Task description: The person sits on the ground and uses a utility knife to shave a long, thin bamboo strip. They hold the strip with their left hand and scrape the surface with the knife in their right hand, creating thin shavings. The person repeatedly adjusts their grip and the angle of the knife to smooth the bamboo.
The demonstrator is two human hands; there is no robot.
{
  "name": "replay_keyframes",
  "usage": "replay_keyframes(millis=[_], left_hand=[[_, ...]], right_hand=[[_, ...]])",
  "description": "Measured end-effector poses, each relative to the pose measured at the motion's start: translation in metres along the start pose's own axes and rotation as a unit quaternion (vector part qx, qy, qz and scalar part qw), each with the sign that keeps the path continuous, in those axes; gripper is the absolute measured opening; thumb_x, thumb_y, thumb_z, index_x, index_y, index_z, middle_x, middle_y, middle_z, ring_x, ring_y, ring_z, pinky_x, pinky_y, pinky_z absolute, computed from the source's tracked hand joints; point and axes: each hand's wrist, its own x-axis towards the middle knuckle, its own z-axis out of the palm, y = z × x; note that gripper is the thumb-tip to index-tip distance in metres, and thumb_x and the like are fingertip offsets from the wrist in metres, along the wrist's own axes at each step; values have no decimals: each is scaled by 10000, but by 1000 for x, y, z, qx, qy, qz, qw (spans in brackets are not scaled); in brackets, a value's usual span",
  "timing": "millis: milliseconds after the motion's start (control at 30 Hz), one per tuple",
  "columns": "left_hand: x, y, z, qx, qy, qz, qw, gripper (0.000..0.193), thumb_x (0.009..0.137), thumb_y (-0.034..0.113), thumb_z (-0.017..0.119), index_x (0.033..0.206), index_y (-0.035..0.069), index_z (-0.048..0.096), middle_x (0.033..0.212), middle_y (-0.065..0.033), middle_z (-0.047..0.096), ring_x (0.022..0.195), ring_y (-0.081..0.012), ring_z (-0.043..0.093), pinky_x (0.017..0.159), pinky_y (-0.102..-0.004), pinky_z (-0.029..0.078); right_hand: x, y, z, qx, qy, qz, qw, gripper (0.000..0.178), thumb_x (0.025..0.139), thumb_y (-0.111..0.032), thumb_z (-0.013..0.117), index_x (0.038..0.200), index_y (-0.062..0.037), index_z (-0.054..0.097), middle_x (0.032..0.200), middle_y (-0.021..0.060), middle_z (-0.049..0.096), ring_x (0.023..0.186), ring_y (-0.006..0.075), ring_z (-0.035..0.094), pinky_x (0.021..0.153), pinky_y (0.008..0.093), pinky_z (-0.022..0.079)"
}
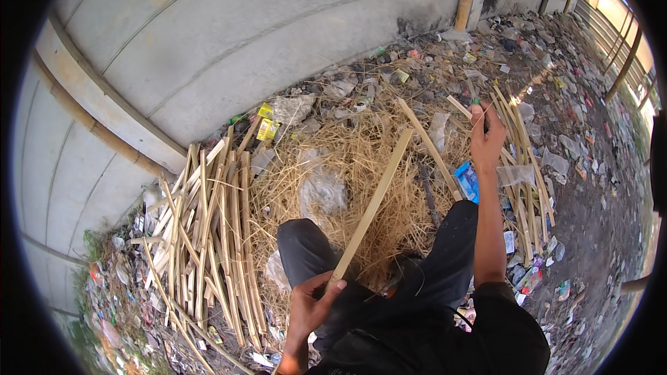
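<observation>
My left hand [314,305] is closed around the lower end of a long, flat bamboo strip [374,201]. The strip slants up and to the right across the space between my knees. Out to the right, my raised right hand [488,135] is closed on what looks like a small knife [475,96], with a grey blade and some green at the fingers. Most of its handle is hidden by the hand. Beside those fingers, a pale strip end [458,106] and a thin curled sliver show. Thin bamboo shavings [375,132] cover the ground before my knees.
A heap of split bamboo strips [208,243] lies to the left, and a smaller pile [522,180] to the right. Another strip [431,146] leans by my right knee. A concrete wall [278,35] stands ahead. Plastic litter, including a blue packet [467,180], is scattered around.
</observation>
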Motion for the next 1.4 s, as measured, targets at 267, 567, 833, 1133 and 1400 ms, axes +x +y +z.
replay_keyframes(millis=[267, 567, 833, 1133, 1400], left_hand=[[35, -3, -16, -173, -137, -47, 974, 583, 1190, 421, 410, 1343, -78, 668, 719, -24, 549, 565, -130, 518, 545, -279, 469], [48, 23, 4, -192, -205, -22, 959, 539, 1177, 392, 410, 1461, -38, 571, 761, -85, 625, 531, -141, 542, 506, -277, 463], [56, 25, 29, -182, -205, 41, 961, 444, 1139, 230, 598, 1528, 17, 601, 837, 14, 587, 720, -76, 528, 620, -241, 418], [48, 37, 40, -91, -140, 75, 983, 425, 1043, 128, 749, 1445, 6, 680, 984, -2, 711, 850, -53, 599, 745, -236, 492], [46, 38, 48, -48, -44, 194, 979, 470, 936, 88, 855, 1374, -14, 717, 1205, -129, 794, 1099, -128, 699, 986, -292, 538]], right_hand=[[-50, -30, -13, -179, -356, 10, 917, 405, 978, -403, 792, 1251, -114, 717, 903, 134, 781, 773, 334, 760, 697, 447, 562], [-62, -29, -25, 81, -219, 128, 964, 439, 1025, -332, 766, 1391, -108, 677, 798, 36, 678, 655, 115, 611, 593, 310, 444], [-78, -84, -41, 430, -249, 260, 828, 452, 1077, -317, 680, 1414, -16, 665, 828, -6, 667, 648, 24, 490, 571, 220, 345], [-90, -105, -37, 482, -255, 233, 805, 426, 1028, -128, 703, 1418, 22, 622, 1180, 117, 776, 1090, 236, 771, 895, 344, 579], [-91, -107, -33, 483, -234, 206, 818, 552, 991, -239, 684, 1464, 26, 574, 1096, 241, 792, 539, -9, 416, 502, 190, 292]])
